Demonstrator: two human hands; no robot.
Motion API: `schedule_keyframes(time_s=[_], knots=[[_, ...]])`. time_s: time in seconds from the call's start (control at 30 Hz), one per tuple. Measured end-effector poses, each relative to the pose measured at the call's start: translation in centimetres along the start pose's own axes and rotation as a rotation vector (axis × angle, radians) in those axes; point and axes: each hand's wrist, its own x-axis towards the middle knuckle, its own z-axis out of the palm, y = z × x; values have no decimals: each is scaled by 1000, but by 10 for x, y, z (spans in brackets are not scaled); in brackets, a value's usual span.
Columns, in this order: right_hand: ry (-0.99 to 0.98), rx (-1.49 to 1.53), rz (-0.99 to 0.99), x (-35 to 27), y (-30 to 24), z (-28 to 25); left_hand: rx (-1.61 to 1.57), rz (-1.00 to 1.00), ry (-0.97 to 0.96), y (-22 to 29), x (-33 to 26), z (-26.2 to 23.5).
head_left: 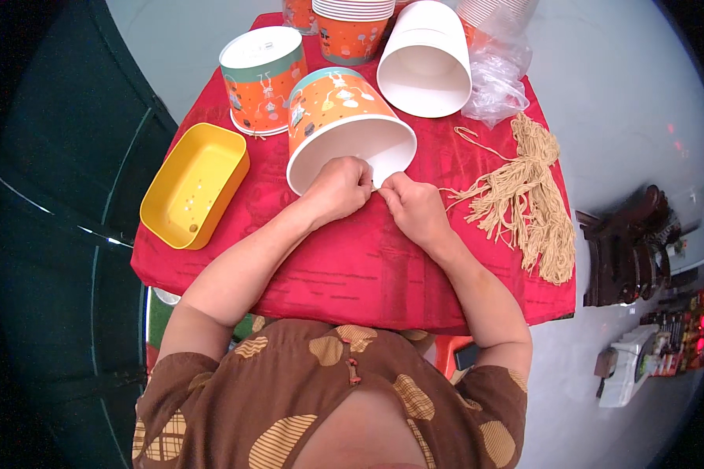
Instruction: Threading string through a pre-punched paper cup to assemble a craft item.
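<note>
An orange paper bucket (336, 105) with a teal band lies tipped on its side, its white mouth facing me. At the near lower rim, my left hand (340, 187) is closed in a pinch, partly in front of the opening. Right beside it my right hand (416, 207) pinches at the same rim, fingertips almost meeting the left ones. Whatever the fingertips hold is too small to make out. A bundle of tan string (536, 203) lies right of my right hand, with loose strands reaching toward it.
A yellow tub (233, 168) with small bits inside stands at left on the red tablecloth (352, 273). Behind are an upturned orange bucket (262, 90), a white bucket lying open (424, 74), stacked buckets (352, 35) and a clear plastic bag (494, 82).
</note>
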Motion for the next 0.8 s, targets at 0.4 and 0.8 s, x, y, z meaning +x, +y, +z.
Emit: schedule_keyframes(time_s=[0.4,0.8], knots=[[32,-230,-92,0,-5,0,11,-52,-32,5,-1,-4],[31,-103,-54,1,0,-2,118,-20,-85,16,-7,-9]])
